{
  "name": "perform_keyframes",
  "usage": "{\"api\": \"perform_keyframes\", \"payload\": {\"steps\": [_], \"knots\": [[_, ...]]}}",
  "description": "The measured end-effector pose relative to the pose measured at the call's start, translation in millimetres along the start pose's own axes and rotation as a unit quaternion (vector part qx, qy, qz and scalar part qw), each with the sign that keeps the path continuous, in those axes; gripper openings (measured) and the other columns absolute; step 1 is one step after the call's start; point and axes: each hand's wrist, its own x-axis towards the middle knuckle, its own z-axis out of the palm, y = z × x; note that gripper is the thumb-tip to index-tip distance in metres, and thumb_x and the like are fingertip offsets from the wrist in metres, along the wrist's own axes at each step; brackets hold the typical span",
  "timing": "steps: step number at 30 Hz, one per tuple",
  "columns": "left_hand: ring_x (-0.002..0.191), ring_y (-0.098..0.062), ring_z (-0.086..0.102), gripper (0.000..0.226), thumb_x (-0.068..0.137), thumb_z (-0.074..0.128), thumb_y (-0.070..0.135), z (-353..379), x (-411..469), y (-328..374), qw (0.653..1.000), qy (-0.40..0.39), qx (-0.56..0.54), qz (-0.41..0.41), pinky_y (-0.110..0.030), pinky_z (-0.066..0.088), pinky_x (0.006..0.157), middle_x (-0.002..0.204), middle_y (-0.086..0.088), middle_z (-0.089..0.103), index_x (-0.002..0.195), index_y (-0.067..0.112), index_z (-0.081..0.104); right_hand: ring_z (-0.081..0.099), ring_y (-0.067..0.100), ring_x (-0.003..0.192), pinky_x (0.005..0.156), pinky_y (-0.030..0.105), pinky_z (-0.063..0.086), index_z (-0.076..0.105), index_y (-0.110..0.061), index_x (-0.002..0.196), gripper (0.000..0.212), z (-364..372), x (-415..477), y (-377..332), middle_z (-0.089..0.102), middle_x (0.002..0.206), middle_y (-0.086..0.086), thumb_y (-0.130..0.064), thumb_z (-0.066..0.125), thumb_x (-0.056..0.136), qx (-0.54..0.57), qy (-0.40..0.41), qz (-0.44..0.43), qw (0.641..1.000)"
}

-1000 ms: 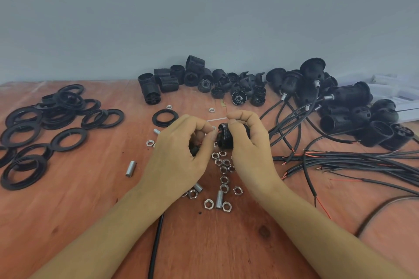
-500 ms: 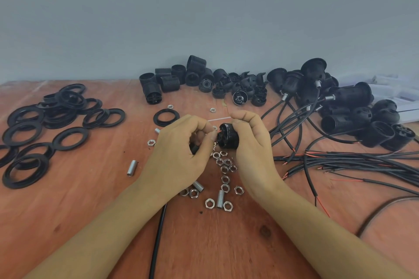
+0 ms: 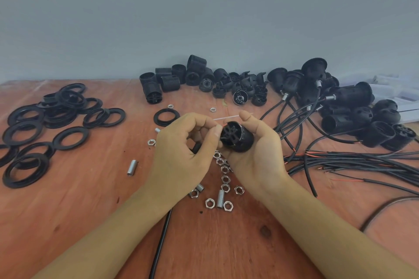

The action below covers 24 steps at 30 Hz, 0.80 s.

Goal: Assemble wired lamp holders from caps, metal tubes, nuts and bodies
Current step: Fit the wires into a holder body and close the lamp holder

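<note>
Right hand (image 3: 254, 152) cradles one black body (image 3: 238, 137) in the palm. Its fingers are curled under the body and the thumb stands clear on top. The body sits dead centre of the table (image 3: 79, 210), with its spoked end face turned toward 9 and tipped up at the camera. My read: this keeps the wire holes in sight.

Left hand (image 3: 181, 152) comes in from 9. Thumb and forefinger are pinched narrow on a thin red wire (image 3: 224, 125) right at that face. The other fingers are curled, with something dark tucked under them; can't tell what. Black cable (image 3: 161, 238) runs out from under the left wrist toward 6. It is probably this unit's lead, unconfirmed.

Step looks like feeding a conductor into the body, so this unit is early.

Clearances:
- Nuts (image 3: 225, 180) are strung right below the hands toward 6, with one metal tube (image 3: 220, 198) among them, all within easy reach.
- A second tube (image 3: 132, 167) lies alone at 8.
- Ring pile (image 3: 56, 111) is at 9–10, well apart.
- Loose bodies and caps (image 3: 172, 81) line the wall at 12.
- Finished wired holders (image 3: 344, 99) are at 1–2.
- Loose cable bundle (image 3: 362, 161) at 3 is near the right wrist. That is the tight side, and a snag risk if the right hand swings out.
- Bare board at 7–8 and 4–5 is the best room to move. The near table edge is out of frame.
</note>
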Motion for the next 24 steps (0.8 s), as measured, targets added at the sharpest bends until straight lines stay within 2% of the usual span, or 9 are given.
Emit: {"api": "perform_keyframes", "payload": {"steps": [2,6,8,13,21,24], "knots": [[0.066,-0.019,0.064,0.004,0.089,0.065,0.015,1.8,-1.1,3.5,1.0,0.002,0.0,0.001,-0.034,0.052,0.06,0.069,0.008,0.067,0.086,0.014,0.068,0.057,0.021,0.061,0.056,0.032,0.052,0.054,-0.014,0.1,0.016,0.2,-1.0,-1.8,0.057,0.073,0.008,-0.005,0.044,0.091,0.005,0.01,-0.005,1.0],[0.066,-0.017,0.063,0.004,0.085,0.067,0.016,1.6,-0.9,6.1,1.0,-0.003,0.011,-0.003,-0.035,0.052,0.061,0.069,0.003,0.067,0.083,0.014,0.07,0.059,0.021,0.062,0.061,0.034,0.053,0.055,-0.017,0.098,0.018,0.2,-2.4,-2.8,0.061,0.069,0.006,-0.006,0.043,0.09,-0.001,0.008,-0.013,1.0],[0.066,-0.016,0.062,0.004,0.084,0.068,0.015,0.1,-0.5,6.8,1.0,-0.009,0.025,0.007,-0.034,0.051,0.06,0.067,0.004,0.065,0.082,0.013,0.071,0.06,0.018,0.058,0.057,0.031,0.054,0.056,-0.017,0.097,0.019,0.0,-2.9,-2.6,0.062,0.066,0.004,-0.005,0.044,0.089,-0.016,0.009,-0.019,1.0],[0.063,-0.015,0.058,0.004,0.082,0.068,0.012,-2.3,0.6,8.5,0.998,-0.015,0.051,0.036,-0.029,0.047,0.056,0.063,0.002,0.06,0.079,0.01,0.071,0.061,0.014,0.063,0.063,0.032,0.05,0.057,-0.018,0.095,0.021,-0.9,-2.3,-1.8,0.065,0.069,0.002,-0.002,0.045,0.089,-0.092,0.005,-0.065,0.994],[0.065,-0.012,0.057,0.005,0.083,0.068,0.011,-3.7,1.3,6.9,0.996,-0.016,0.077,0.051,-0.025,0.045,0.059,0.065,0.003,0.059,0.079,0.01,0.071,0.06,0.015,0.062,0.056,0.029,0.05,0.056,-0.017,0.092,0.022,1.8,-2.2,-1.1,0.065,0.07,0.002,0.0,0.043,0.091,-0.122,0.024,-0.076,0.989],[0.064,-0.011,0.055,0.004,0.082,0.068,0.011,-4.5,2.0,5.5,0.995,-0.022,0.083,0.05,-0.018,0.044,0.058,0.065,0.003,0.058,0.079,0.01,0.071,0.061,0.011,0.059,0.051,0.024,0.05,0.057,-0.016,0.091,0.022,2.7,-3.4,-1.4,0.067,0.067,0.0,0.001,0.045,0.091,-0.153,0.023,-0.094,0.983]]}}
